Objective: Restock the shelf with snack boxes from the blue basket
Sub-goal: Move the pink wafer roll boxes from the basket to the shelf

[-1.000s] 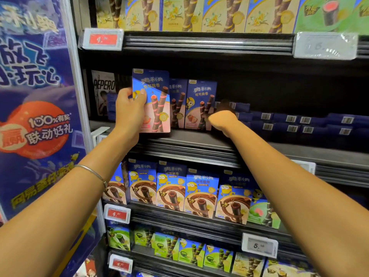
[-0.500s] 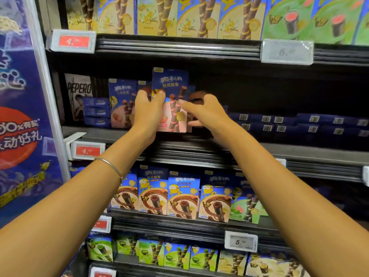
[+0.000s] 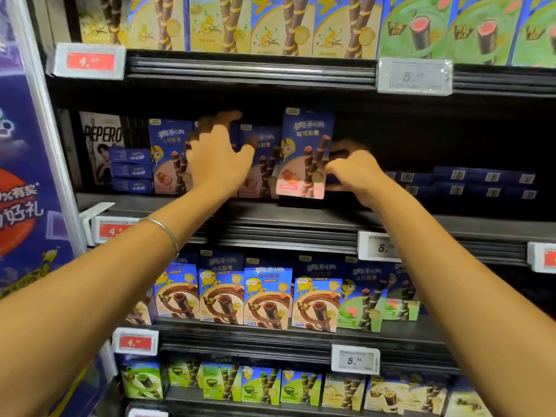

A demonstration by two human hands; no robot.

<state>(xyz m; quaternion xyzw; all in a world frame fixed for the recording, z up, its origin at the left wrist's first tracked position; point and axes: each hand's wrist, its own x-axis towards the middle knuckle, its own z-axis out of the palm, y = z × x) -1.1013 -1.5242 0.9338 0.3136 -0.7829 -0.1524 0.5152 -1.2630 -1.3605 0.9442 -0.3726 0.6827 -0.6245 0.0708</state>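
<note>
Restocking in progress: my right hand (image 3: 356, 173) pinches the right edge of a snack box (image 3: 304, 152) at the shelf's (image 3: 451, 219) near lip; my left hand (image 3: 221, 164), fingers spread, covers the neighbouring boxes (image 3: 170, 158). I'd slide it back flush, keeping it upright.

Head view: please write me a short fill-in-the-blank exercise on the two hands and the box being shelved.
The right hand pinches the strawberry wafer-roll box by its ____ edge.
The box is held ____, front facing the camera.
A thin bangle circles the ____ wrist.
The left hand, spread open, holds ____.
Missing words: right; upright; left; nothing.
</note>
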